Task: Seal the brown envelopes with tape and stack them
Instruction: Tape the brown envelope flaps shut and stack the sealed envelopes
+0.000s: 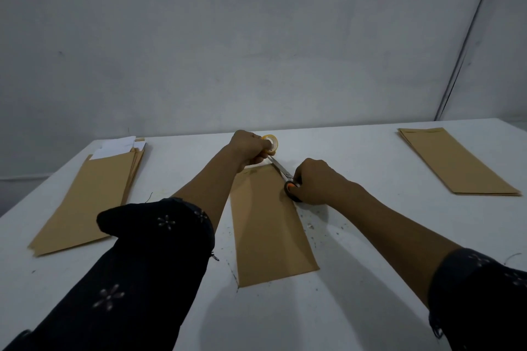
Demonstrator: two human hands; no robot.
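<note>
**Tape roll and scissors at the head of the centre envelope**

Flat in the middle of the white table (356, 279): one long brown paper envelope (268, 225), lengthwise away from the person, near end toward the camera, far end under the two hands.

At that far end, just beyond the envelope's top edge: a small roll of clear tape with a yellow core (271, 142), gripped by the left hand (248, 151), fingers curled round it, roll partly hidden behind the knuckles.

Across the envelope's far right corner: a pair of scissors with metal blades and black-and-orange handles (282, 172), blades pointing up toward the tape roll, tips right beside the left hand. Held by the right hand (316, 181), fingers curled round the handles, which lie at the envelope's right edge. Whether a strip of tape runs between roll and blades: cannot tell. Blades open or closed: too small to tell.

Left of centre, well apart: a fanned pile of brown envelopes (91, 196) with white paper sheets (119, 148) sticking out at the far end.

Far right of the table, well apart: a neat stack of brown envelopes (453, 159), flaps away from the camera.

On both forearms: dark sleeves with a pale flower pattern (137, 279), pushed up above the wrists.

Behind the table: a plain grey wall (256, 37).
</note>
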